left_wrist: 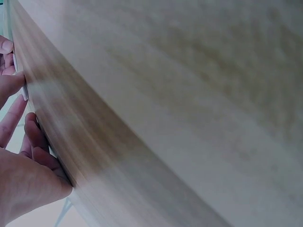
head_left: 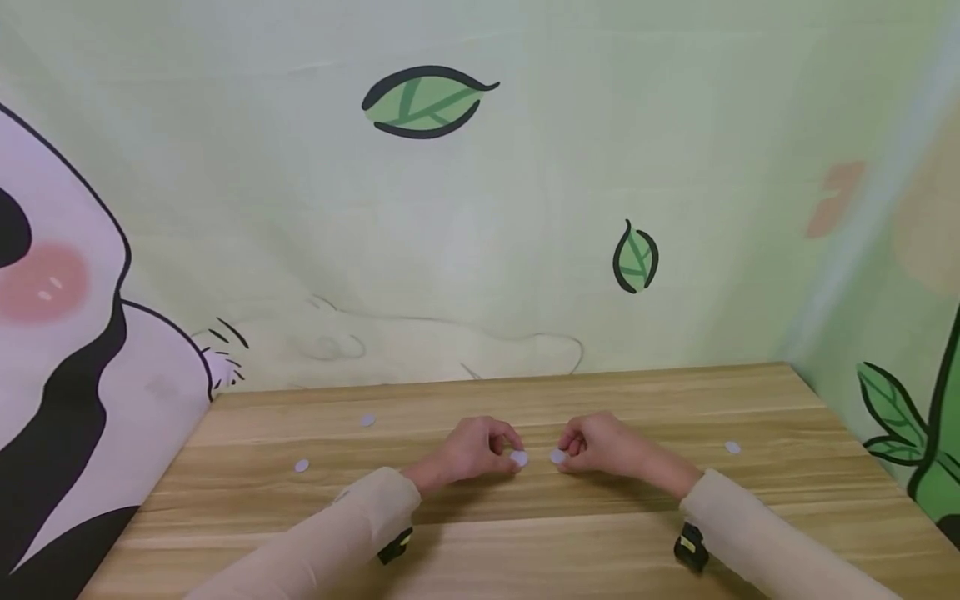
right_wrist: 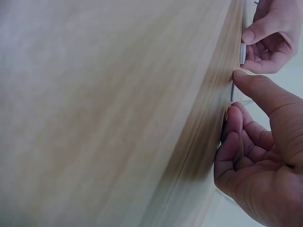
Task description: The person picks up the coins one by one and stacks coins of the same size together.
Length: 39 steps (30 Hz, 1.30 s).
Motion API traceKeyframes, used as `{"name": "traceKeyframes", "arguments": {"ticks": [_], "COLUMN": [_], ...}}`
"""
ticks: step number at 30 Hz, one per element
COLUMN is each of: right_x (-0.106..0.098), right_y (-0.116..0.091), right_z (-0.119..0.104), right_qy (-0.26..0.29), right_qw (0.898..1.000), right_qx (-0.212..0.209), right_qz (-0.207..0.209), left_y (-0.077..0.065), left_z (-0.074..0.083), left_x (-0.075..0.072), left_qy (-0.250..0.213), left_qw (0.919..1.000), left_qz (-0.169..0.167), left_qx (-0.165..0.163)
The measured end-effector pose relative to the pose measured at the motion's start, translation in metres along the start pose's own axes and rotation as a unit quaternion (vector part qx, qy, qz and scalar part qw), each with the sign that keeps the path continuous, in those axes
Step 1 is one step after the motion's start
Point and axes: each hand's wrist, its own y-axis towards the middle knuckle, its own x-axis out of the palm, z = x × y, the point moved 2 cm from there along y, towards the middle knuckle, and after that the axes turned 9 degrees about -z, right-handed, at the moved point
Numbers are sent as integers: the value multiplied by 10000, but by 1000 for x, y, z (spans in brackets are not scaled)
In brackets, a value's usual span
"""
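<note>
Near the middle of the wooden table, my left hand [head_left: 480,448] pinches a small white round disc [head_left: 519,458] between thumb and forefinger. A short way to its right, my right hand [head_left: 600,446] pinches a similar white disc [head_left: 558,456] the same way. The two discs face each other across a narrow gap, close over the tabletop. Edge-on in the right wrist view, the left hand's disc [right_wrist: 243,53] looks thicker than the right hand's thin one [right_wrist: 232,92]. The other fingers of both hands are curled, low against the wood.
Two more white discs lie on the table [head_left: 525,554] to the left, one farther back [head_left: 367,421] and one nearer [head_left: 302,466]. Another disc [head_left: 732,447] lies at the right. A cloth backdrop with printed leaves [head_left: 636,258] and a panda rises behind the table's far edge.
</note>
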Motion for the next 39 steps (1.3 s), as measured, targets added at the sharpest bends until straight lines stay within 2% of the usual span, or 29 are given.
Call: {"name": "traceKeyframes", "arguments": {"ticks": [18, 30, 39], "right_x": [2, 1, 0], "right_y": [4, 3, 3], "right_z": [-3, -9, -11], "right_qy": [-349, -717, -779], "right_qw": [9991, 9968, 9962], "right_qx": [-230, -325, -340], "right_qz": [-34, 118, 171], "left_y": [-2, -3, -2], "left_z": [4, 2, 2], "left_x": [-2, -1, -1], "left_qy": [-87, -53, 0], "left_qw": [9999, 10000, 10000], "left_qz": [-61, -29, -33], "left_qx": [-57, 37, 15]}}
